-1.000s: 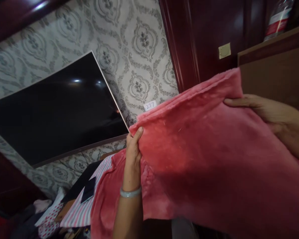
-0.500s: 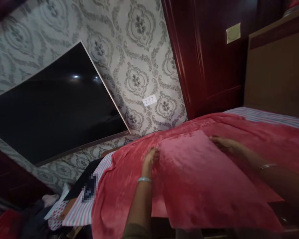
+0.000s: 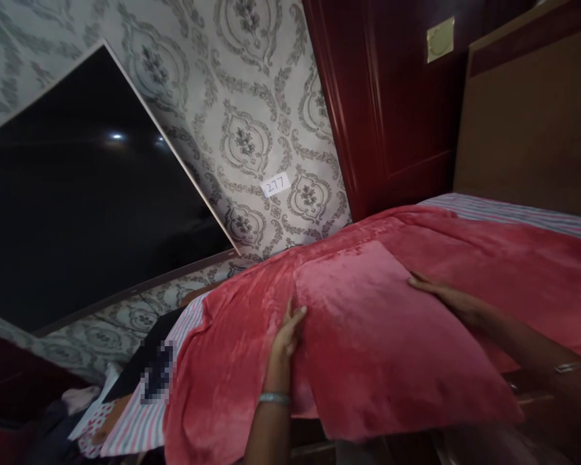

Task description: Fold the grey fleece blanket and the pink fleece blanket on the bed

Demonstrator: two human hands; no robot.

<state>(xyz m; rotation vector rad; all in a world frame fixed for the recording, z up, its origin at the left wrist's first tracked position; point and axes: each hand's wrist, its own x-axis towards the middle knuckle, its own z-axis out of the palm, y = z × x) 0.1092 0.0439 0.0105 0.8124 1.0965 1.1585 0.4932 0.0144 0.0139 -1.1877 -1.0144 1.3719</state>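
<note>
Hiding the bed, the pink fleece blanket (image 3: 489,271) carries a folded pink pillowcase (image 3: 382,342); left hand (image 3: 285,339) at 9 o'clock, right hand (image 3: 452,300) at 2, both flat, fingers spread.

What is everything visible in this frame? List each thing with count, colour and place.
pillow: 1, pink-red plush, lying on the blanket at the near edge of the bed
blanket: 1, red plush, spread over the bed
striped sheet: 1, pink and white stripes, showing beyond and left of the blanket
television: 1, black screen, on the patterned wall at left
paper label: 1, white, stuck on the wall
wardrobe: 1, dark red wood, at the back
headboard: 1, brown, at right
clothes pile: several, mixed colours, bottom left
left hand: on the pillow's left edge, bangle at wrist
right hand: on the pillow's right edge
</note>
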